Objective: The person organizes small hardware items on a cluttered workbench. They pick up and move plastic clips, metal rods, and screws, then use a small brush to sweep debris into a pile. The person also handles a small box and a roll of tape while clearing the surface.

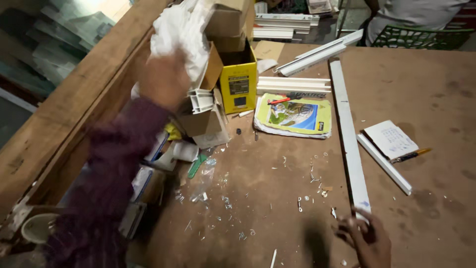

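White plastic strip, long and flat, lies lengthwise down the right half of the worktop, its far end reaching toward the back edge and its near end at the front edge. There the right hand has its fingers closed over the tip, pinning it flat, probably to keep it from sliding. The left hand, blurred by movement, is raised over the clutter along the left edge, beside a yellow box and a short white profile offcut; whether it grips anything I cannot tell. A shorter white strip lies just right of the long one, with a notepad and pen beside it. Small screws and plastic shavings are scattered near the front, left of the strip. A green booklet lies toward the middle.
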